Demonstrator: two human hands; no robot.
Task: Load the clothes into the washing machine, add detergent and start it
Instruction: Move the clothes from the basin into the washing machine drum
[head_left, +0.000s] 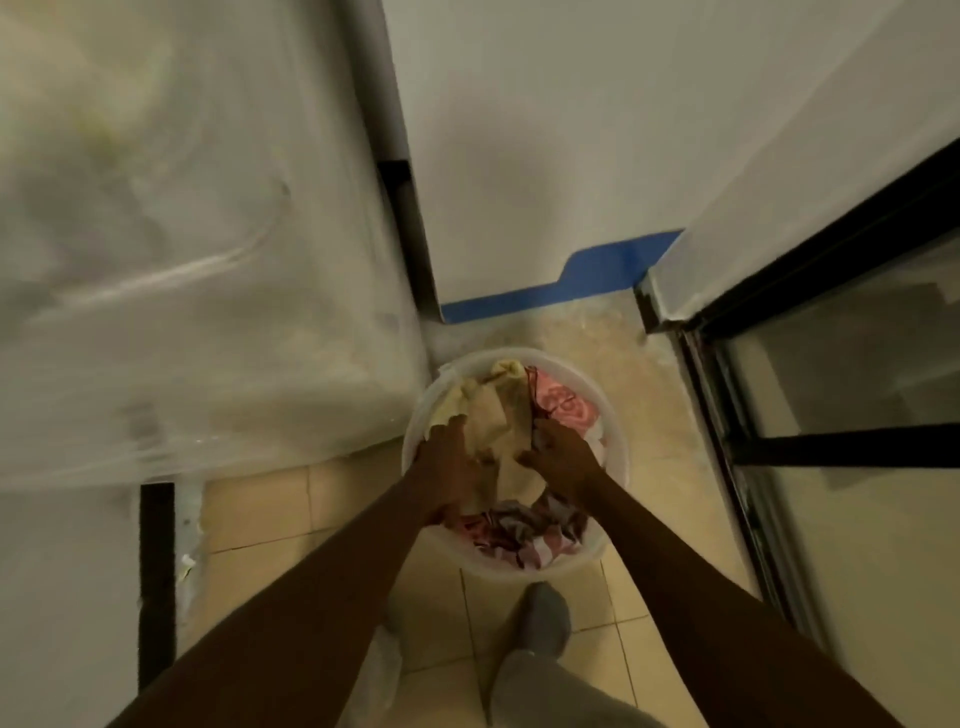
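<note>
- I am looking straight down at a white plastic basket (618, 441) standing on the tiled floor (260, 514), just beside the corner of the big white appliance (208, 260) on my left. I am taking that appliance for the washing machine, though a clear film is covering it and the view is too smeared to show a lid or door.
- I am reaching both arms down into the basket because the clothes are piled there, none of them in the machine.
- My left hand (447, 462) is lying on the near left side of the pile, its fingers curled into a cream cloth (498, 415). I am judging this as a grip from the bunched fabric; the fingertips themselves are buried.
- My right hand (563, 457) is coming in from the other side of the same cream cloth, its fingers bent and closing on the fabric's edge. Whether they are fully pinching it, I cannot tell.
- I am using two hands, I think, because the cloth is large and limp, and one hand would be leaving half of it trailing.
- A pink garment (566, 408) is lying at the far side of the basket and a striped one (514, 535) at the near side, both clear of my hands.
- I am standing with one grey-socked foot (543, 618) close to the basket, keeping the lift short.
- I am seeing no detergent anywhere in view.
</note>
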